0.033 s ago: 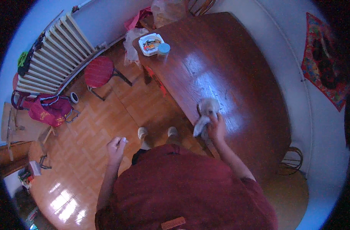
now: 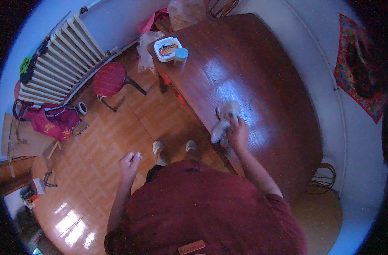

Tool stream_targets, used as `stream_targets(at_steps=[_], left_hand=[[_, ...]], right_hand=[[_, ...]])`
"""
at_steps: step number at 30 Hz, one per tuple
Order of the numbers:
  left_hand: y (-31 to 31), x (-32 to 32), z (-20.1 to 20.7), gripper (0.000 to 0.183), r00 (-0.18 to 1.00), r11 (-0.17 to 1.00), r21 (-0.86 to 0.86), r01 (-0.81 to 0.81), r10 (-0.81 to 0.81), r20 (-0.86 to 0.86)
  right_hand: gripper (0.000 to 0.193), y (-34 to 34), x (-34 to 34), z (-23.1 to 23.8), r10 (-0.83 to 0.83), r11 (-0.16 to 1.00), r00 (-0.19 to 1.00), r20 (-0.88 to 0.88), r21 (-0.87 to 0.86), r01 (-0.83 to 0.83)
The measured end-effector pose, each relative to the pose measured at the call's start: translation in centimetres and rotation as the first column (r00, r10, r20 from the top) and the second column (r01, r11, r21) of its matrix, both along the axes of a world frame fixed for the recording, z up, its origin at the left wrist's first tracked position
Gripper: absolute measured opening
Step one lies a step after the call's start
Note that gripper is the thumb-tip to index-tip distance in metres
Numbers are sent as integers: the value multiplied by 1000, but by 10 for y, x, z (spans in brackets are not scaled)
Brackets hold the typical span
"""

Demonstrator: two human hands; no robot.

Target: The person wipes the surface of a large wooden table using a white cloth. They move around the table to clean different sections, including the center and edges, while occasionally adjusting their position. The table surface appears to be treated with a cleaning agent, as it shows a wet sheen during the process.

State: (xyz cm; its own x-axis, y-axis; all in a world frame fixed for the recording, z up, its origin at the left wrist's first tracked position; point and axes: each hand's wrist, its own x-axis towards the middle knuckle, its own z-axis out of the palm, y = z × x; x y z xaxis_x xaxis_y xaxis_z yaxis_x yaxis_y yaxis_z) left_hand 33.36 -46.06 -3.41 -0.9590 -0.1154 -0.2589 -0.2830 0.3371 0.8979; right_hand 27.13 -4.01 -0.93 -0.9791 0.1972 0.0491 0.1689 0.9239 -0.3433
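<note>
My right hand (image 2: 238, 131) is closed on a greyish-white cloth (image 2: 228, 109) that lies bunched on the brown wooden table (image 2: 283, 102). One end of the cloth hangs toward the table's near left edge. Off to the left, above the floor and apart from the table, is my left hand (image 2: 129, 163). Its fingers are curled together, and a small whitish bit shows at the fingertips, too small to name.
On the table's far left corner stand a white ashtray-like dish (image 2: 162, 42) with small sticks in it and a blue-lidded jar (image 2: 181, 54). A red stool (image 2: 110, 80), a radiator (image 2: 60, 59) and a maroon bag (image 2: 58, 123) are at the left. Plastic bags (image 2: 146, 51) hang beyond the table.
My right hand and the cloth have slid a little farther away and slightly left over the table. The left hand stays in place.
</note>
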Motion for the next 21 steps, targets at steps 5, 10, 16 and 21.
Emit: stream_targets(at_steps=[5, 10, 16, 21], left_hand=[[-35, 14, -62, 25, 984, 966, -206, 154, -132, 118], [-105, 43, -131, 27, 985, 894, -415, 170, -162, 55], [-157, 90, -161, 30, 935, 939, -295, 176, -66, 348], [-197, 99, -191, 28, 964, 965, -234, 116, -53, 259]], right_hand=[[47, -29, -102, 0, 121, 986, 992, -22, 117, -118], [51, -1, -19, -14, 133, 970, 989, 61, 195, -142], [62, 38, 158, -22, -118, 980, 984, 134, 176, 94], [54, -36, -5, 12, -136, 991, 979, 155, 11, 135]])
